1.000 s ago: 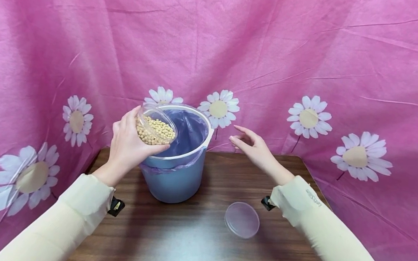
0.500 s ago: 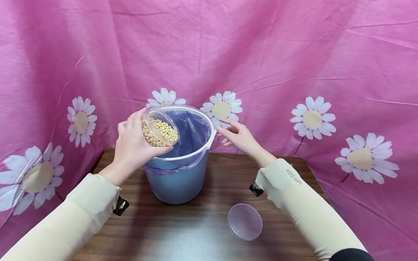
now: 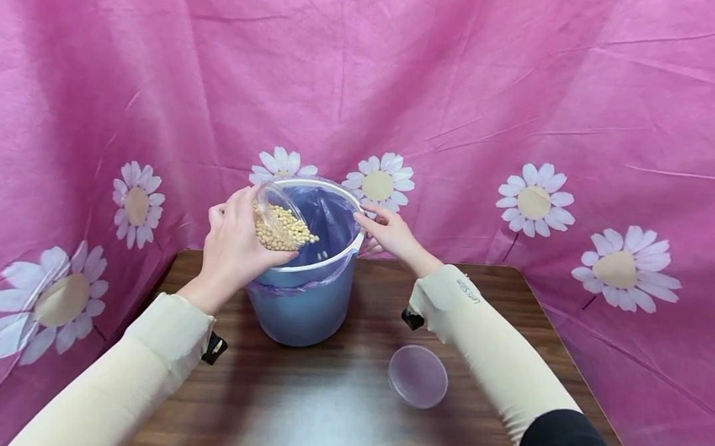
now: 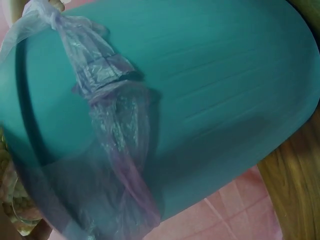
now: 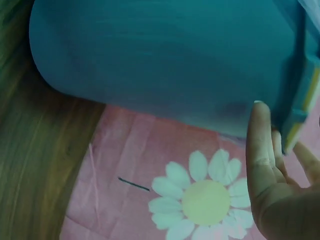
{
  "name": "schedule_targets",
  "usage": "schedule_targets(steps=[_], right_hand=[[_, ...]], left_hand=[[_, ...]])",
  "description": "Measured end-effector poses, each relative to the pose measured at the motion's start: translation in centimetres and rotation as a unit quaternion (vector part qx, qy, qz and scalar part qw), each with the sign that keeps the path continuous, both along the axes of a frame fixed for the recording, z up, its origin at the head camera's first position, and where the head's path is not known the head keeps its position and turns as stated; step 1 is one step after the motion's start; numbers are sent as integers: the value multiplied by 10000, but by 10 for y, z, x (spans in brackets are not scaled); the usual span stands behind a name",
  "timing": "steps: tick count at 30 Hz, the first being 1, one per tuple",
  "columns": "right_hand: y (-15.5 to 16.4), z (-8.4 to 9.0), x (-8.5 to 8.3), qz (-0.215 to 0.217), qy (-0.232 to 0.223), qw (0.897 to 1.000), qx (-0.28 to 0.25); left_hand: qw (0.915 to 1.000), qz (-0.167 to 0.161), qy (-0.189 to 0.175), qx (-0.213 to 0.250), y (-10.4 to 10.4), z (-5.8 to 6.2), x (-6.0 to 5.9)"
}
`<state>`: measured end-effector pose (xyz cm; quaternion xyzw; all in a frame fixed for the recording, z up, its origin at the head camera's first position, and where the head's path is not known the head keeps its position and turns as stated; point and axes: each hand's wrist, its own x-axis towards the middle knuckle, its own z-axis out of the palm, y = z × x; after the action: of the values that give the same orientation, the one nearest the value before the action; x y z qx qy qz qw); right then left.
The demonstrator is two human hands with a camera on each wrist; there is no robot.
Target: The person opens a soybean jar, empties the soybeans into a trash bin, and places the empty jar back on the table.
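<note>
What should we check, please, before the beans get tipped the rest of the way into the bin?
1. Left hand grips the clear container firmly: ok.
2. Container mouth sits over the bin opening: ok; beans are at the lip.
3. Right hand steadies the bin rim: ok, fingers touch it.
4. Purple liner covers the inside: ok.
5. Bin stands upright on the table: ok.
6. Lid lies clear of the pour: ok.

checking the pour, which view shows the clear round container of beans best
The head view: the clear round container of pale beans shows tilted over the blue bin. Left wrist shows only an edge sliver; right wrist shows none.
</note>
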<state>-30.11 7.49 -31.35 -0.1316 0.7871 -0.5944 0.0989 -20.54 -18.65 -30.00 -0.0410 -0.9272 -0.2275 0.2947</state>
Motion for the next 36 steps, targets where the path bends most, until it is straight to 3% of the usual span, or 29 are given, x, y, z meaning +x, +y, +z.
schedule_targets(steps=[4,11,17,24,36], right_hand=[[-11,-6,0,-158,-163,9996,-174],[-20,-16,0,-439,90,9990,9],[-20,-23,0,-525,51,9979,-368],[-22,-23,1,-540,-36,9972,-509],[-23,-22,0,-646,-90,9961,-589]], left_hand=[[9996,-81,188,-198,2,-4,-2],[9988,-29,296,-399,2,-8,-4],[9958,-21,568,-720,2,-8,-6],[9973,86,427,-596,3,-9,-4],[9957,148,546,-731,4,-9,-6]])
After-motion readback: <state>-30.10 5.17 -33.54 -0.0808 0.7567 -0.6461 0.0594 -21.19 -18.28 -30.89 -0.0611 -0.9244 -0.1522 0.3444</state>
